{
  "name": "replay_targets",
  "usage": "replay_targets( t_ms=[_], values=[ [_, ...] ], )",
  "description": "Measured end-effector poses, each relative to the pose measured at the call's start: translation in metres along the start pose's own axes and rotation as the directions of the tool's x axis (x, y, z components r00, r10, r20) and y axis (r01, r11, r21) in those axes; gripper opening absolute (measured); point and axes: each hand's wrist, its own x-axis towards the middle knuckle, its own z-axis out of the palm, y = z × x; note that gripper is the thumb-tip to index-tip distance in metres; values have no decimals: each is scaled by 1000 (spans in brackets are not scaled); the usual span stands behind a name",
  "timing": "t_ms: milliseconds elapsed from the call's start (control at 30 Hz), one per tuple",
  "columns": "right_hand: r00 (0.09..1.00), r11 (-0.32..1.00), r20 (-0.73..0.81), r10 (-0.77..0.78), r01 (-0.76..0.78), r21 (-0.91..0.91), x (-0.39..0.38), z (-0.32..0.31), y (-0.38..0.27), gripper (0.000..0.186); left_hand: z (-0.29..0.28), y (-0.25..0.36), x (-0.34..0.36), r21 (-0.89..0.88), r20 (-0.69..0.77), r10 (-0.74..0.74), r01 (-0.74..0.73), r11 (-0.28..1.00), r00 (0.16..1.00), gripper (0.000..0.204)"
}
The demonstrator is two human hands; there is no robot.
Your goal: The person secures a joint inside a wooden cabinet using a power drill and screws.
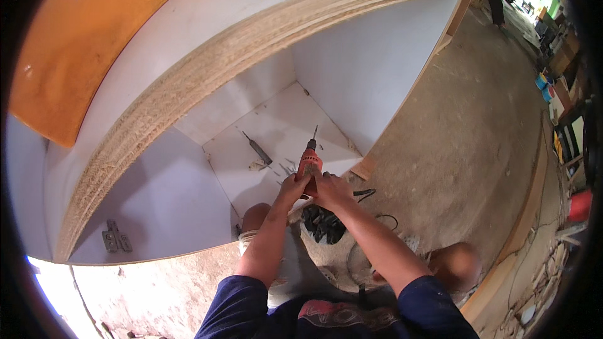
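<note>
An orange-red drill [310,166] with a long bit points forward into the white cabinet compartment. My left hand [293,188] and my right hand [328,186] are both closed around its body, partly covering it. Beyond it, on the compartment's white floor [295,113], lies a dark screwdriver-like tool [259,150] with a few small metal pieces and light bits scattered around. A silver hinge [115,236] is fixed to the left panel [169,201]. A black bundle [323,223] and a cable sit below the drill, by my legs.
A thick raw chipboard edge [188,75] arches over the compartment, with an orange panel [94,6] above. The concrete floor [440,138] stretches rightward past long boards [527,207], blue cans [545,85], a red container [579,206] and clutter. Another person [493,0] stands at the far right back.
</note>
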Motion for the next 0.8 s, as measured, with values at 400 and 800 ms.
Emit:
replay_targets(
  t_ms=[400, 800],
  values=[
    [1000, 996, -1, 12, -12, 91, 49, 35, 8, 100, 20, -23, 31, -274, -530, -33, -135, 952, 848, 57],
    [989, 973, 134, -57, 25, 229, 71, 76, 8, 102, 29, -75, 39, -418, -638, -102, -231, 878, 764, 67]
  ],
)
